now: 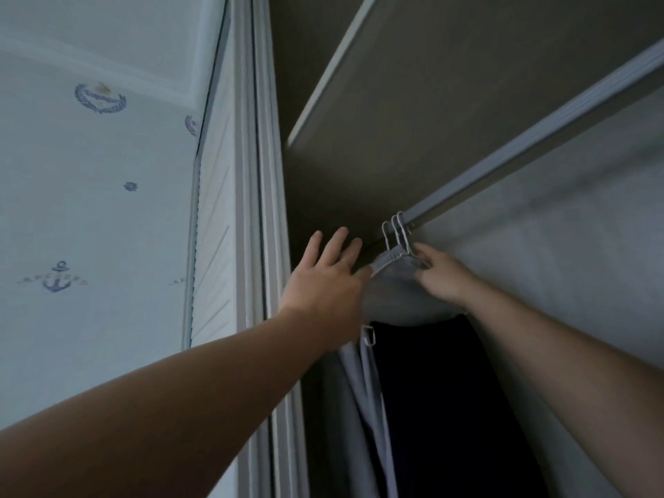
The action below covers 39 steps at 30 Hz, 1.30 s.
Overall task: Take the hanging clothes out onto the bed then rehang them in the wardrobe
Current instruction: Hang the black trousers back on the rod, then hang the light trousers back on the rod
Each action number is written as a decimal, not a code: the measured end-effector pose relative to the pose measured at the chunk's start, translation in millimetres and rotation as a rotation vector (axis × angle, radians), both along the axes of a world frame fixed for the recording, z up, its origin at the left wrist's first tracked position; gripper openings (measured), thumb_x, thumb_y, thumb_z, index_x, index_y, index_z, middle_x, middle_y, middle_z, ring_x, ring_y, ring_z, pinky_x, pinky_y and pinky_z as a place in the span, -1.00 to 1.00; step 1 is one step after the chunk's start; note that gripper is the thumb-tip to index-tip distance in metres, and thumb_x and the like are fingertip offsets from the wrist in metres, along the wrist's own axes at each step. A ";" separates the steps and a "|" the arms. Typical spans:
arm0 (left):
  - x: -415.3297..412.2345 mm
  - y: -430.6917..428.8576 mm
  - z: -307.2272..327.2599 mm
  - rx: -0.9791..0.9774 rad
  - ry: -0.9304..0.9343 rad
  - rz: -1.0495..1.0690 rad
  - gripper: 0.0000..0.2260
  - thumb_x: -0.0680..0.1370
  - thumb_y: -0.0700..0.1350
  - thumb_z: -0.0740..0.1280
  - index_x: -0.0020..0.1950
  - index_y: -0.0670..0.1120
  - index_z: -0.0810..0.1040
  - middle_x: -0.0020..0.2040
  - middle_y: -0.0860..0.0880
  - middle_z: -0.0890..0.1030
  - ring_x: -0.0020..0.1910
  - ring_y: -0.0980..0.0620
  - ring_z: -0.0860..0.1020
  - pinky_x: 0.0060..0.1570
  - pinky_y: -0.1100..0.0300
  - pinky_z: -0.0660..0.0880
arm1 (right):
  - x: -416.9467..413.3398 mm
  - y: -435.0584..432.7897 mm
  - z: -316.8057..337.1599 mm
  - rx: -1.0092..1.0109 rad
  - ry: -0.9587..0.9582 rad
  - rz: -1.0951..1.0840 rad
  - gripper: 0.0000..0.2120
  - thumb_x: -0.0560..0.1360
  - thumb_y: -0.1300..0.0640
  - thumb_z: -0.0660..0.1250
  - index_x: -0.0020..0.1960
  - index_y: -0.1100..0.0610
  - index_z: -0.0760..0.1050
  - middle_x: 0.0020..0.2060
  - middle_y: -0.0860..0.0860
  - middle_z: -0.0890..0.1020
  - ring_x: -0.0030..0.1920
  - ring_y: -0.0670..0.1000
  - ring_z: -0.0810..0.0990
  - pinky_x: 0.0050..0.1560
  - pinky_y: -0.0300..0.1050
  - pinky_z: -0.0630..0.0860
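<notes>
Bare left forearm [179,389] and right forearm [560,357]; the left hand [323,283] wears a thin ring [343,260] on one finger.

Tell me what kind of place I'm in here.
Probably a bedroom, at an open wardrobe: a clothes rail carrying white hangers, a grey garment hanging below, and anchor-patterned wallpaper beside it.

Three hangers [385,234] [394,228] [402,224] on one rail [539,138], two hands [323,282] [443,278].
</notes>
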<state>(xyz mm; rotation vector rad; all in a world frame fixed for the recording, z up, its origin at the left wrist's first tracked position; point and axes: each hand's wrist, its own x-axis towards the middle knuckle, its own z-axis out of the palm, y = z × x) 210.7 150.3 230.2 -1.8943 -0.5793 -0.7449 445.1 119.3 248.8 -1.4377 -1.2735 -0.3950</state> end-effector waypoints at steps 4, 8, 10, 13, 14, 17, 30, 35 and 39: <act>-77.4 -6.6 -13.5 0.031 -0.122 -0.083 -0.45 0.63 0.23 -0.04 0.61 0.11 0.04 0.64 -0.06 -0.10 0.56 -0.12 -0.34 0.49 -0.17 -0.36 | -76.6 -18.1 -27.3 0.183 -0.036 0.026 -0.40 0.56 0.15 0.24 0.52 -0.18 0.18 0.48 -0.04 0.32 0.28 -0.06 0.39 0.18 -0.16 0.33; -175.6 -13.4 -42.0 -0.054 -0.201 -0.008 -0.40 0.60 0.30 -0.18 0.61 0.14 -0.10 0.64 -0.02 -0.14 0.57 -0.11 -0.34 0.52 -0.18 -0.28 | -168.2 -27.9 -60.2 0.210 -0.184 0.100 -0.38 0.58 0.08 0.24 0.54 -0.21 0.07 0.53 -0.13 0.17 0.52 0.02 0.15 0.48 0.10 0.17; -231.6 -20.7 -61.1 -0.086 -0.244 0.028 -0.38 0.58 0.31 -0.19 0.62 0.13 -0.09 0.64 -0.02 -0.10 0.59 -0.11 -0.28 0.53 -0.17 -0.25 | -224.0 -25.3 -81.8 0.204 -0.272 0.097 -0.37 0.59 0.02 0.23 0.55 -0.20 0.02 0.55 -0.15 0.10 0.56 0.00 0.00 0.51 0.14 0.04; -318.8 -35.1 -94.9 -0.142 -0.299 0.073 -0.36 0.58 0.32 -0.18 0.63 0.11 -0.07 0.64 -0.01 -0.07 0.60 -0.10 -0.24 0.54 -0.15 -0.21 | -315.4 -16.4 -119.4 0.156 -0.401 0.089 -0.34 0.58 -0.03 0.22 0.58 -0.13 -0.02 0.58 -0.10 0.04 0.57 0.04 -0.08 0.53 0.15 -0.03; -346.7 -41.5 -105.8 -0.160 -0.317 0.079 -0.36 0.58 0.32 -0.16 0.63 0.10 -0.04 0.64 -0.01 -0.05 0.60 -0.10 -0.22 0.55 -0.15 -0.19 | -344.8 -13.4 -131.8 0.113 -0.423 0.126 -0.34 0.58 -0.06 0.21 0.57 -0.15 -0.05 0.58 -0.11 0.00 0.57 0.02 -0.12 0.53 0.15 -0.07; -429.3 -61.4 -150.7 -0.197 -0.393 0.096 -0.38 0.61 0.29 -0.05 0.62 0.07 0.05 0.64 -0.02 0.03 0.61 -0.11 -0.15 0.54 -0.19 -0.11 | -427.6 -5.9 -176.6 0.039 -0.446 0.259 -0.35 0.59 -0.15 0.12 0.54 -0.25 -0.18 0.58 -0.18 -0.10 0.56 -0.05 -0.24 0.50 0.07 -0.23; -789.8 -244.4 -445.3 -0.618 -0.819 0.791 -0.38 0.58 0.30 -0.01 0.61 0.10 0.12 0.63 0.01 0.06 0.61 -0.10 -0.08 0.53 -0.21 -0.02 | -839.4 -74.7 -428.8 -0.341 -0.610 1.035 -0.32 0.59 -0.21 0.09 0.51 -0.32 -0.29 0.57 -0.20 -0.15 0.56 -0.05 -0.27 0.50 0.12 -0.27; -872.5 -337.8 -532.3 -0.701 -0.955 1.149 -0.35 0.57 0.34 -0.11 0.62 0.14 -0.07 0.64 0.05 -0.10 0.60 -0.04 -0.24 0.55 -0.14 -0.14 | -963.1 -134.4 -506.1 -0.421 -0.638 1.314 -0.36 0.53 -0.27 0.01 0.51 -0.32 -0.22 0.56 -0.25 -0.10 0.56 -0.05 -0.19 0.51 0.16 -0.17; -921.7 -404.2 -589.2 -0.745 -1.104 1.341 -0.34 0.54 0.39 -0.17 0.60 0.21 -0.15 0.63 0.09 -0.15 0.57 0.04 -0.34 0.53 -0.04 -0.28 | -1053.0 -186.9 -560.3 -0.516 -0.633 1.503 -0.36 0.55 -0.24 0.02 0.54 -0.29 -0.20 0.55 -0.26 -0.13 0.54 -0.10 -0.28 0.51 0.15 -0.20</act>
